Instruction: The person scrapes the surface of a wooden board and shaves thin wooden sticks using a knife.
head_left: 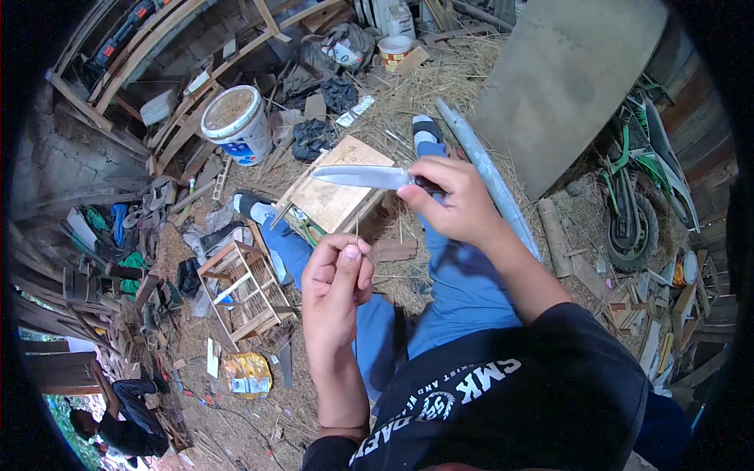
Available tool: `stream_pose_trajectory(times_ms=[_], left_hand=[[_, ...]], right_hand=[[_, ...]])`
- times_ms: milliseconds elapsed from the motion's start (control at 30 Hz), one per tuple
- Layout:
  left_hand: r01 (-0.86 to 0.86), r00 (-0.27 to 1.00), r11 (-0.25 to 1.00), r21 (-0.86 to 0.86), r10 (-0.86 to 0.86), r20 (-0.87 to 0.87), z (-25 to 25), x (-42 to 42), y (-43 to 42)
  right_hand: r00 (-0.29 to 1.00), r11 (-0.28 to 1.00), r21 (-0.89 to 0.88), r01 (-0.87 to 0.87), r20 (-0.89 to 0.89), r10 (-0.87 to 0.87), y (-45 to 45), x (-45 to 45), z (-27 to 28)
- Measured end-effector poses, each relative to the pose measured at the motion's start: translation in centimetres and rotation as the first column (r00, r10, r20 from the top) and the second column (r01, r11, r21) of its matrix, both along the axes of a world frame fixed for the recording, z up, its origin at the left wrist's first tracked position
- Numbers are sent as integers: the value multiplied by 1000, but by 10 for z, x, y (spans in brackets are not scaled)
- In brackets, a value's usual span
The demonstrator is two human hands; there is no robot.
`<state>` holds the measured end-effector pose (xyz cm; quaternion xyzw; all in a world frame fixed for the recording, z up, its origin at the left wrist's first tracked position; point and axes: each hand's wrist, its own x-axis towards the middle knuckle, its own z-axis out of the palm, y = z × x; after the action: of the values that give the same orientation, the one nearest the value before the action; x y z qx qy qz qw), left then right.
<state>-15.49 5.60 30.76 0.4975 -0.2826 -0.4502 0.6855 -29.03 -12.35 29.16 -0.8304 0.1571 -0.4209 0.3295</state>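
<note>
Beyond your left hand (pixel 338 275) lies a wooden panel (pixel 345 145). Your right hand (pixel 459 200) grips the knife (pixel 353 175) closed-fisted, blade pointing left. Your left fingertips pinch a thin stick (pixel 357 226), its long axis running away from you, roughly crosswise to the blade.

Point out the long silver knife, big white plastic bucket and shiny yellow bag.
Long silver knife (pixel 353 175): head view, on its blade.
Big white bucket (pixel 254 132): head view, side wall.
Shiny yellow bag (pixel 247 365): head view, upper part.
</note>
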Motion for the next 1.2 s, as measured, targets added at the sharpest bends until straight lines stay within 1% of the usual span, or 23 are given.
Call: stream_pose_trajectory(times_ms=[33, 67, 100, 167, 233, 300, 333, 400, 433, 467, 500, 533, 567, 633, 700, 767, 833, 900, 933, 1000, 1033, 1100, 1200], left_hand=[[-10, 1000, 1000, 4, 10, -13, -2, 1, -2], [-13, 1000, 1000, 2, 13, -8, -2, 2, -3], [-21, 1000, 999, 27, 22, -22, -2, 3, -4], [-21, 999, 998, 55, 23, -37, -4, 1, -6], [-81, 996, 996, 38, 82, -30, -5, -3, -7], [-72, 997, 997, 41, 73, -24, -5, -1, -6], [-56, 998, 998, 13, 56, 4, -6, 2, -6], [-4, 1000, 999, -51, 5, 24, -12, 13, -3], [-6, 1000, 999, -54, 7, 24, -15, 16, -7], [-168, 977, 970, -176, 188, 104, -17, 20, -15], [-312, 915, 899, -306, 371, 160, -21, 24, -21], [-377, 881, 846, -378, 453, 137, -26, 36, -23], [-381, 879, 842, -382, 458, 134, -30, 45, -24], [-587, 758, 668, -458, 651, -22, -31, 58, -27], [-606, 757, 653, -454, 649, -76, -37, 70, -21], [-664, 721, 580, -472, 664, -198, -41, 73, -20], [-677, 715, 562, -475, 656, -243, -46, 76, -21], [-695, 704, 543, -471, 648, -292, -54, 77, -21], [-712, 693, 543, -445, 645, -322, -57, 78, -22], [-734, 675, 535, -418, 646, -357, -60, 81, -24], [-749, 660, 532, -395, 649, -377, -62, 81, -26], [-773, 634, 518, -366, 660, -404, -65, 82, -28], [-754, 656, 561, -343, 618, -432, -73, 88, -30]], right_hand=[[999, 997, 72, 10, -38, -8, 0, -1, 3], [998, 998, -20, -56, 15, 56, 1, 1, -3], [998, 998, -19, -56, 18, 56, 4, 2, -4], [980, 967, -162, -196, 2, 199, 12, 5, -4], [978, 961, -183, -208, -21, 208, 16, 4, 1], [974, 963, -158, -217, -103, 202, 15, 4, 3], [973, 962, -158, -221, -104, 207, 12, 6, 1], [988, 995, 80, 65, -142, -54, 2, 11, -9], [988, 995, 77, 63, -142, -52, -2, 14, -15], [992, 952, 295, 85, -119, -52, -6, 17, -23], [994, 862, 498, 96, -97, -55, -9, 20, -30], [999, 799, 602, 9, -39, 19, -9, 21, -36], [999, 802, 598, 5, -40, 24, -8, 24, -44], [999, 768, 641, -19, 36, -5, -4, 28, -62], [997, 780, 626, 9, 49, -51, 2, 29, -70], [991, 589, 807, -32, 104, -89, 12, 28, -66], [972, 559, 822, -110, 206, -112, 18, 38, -63], [974, 431, 896, -109, 183, -133, 20, 44, -64], [976, 434, 895, -105, 176, -128, 19, 45, -63], [957, 339, 924, -177, 242, -161, 14, 51, -61], [959, 342, 923, -175, 238, -151, 11, 53, -60], [928, 299, 905, -302, 351, -127, 4, 55, -59], [922, 274, 908, -318, 363, -132, -6, 65, -57]])
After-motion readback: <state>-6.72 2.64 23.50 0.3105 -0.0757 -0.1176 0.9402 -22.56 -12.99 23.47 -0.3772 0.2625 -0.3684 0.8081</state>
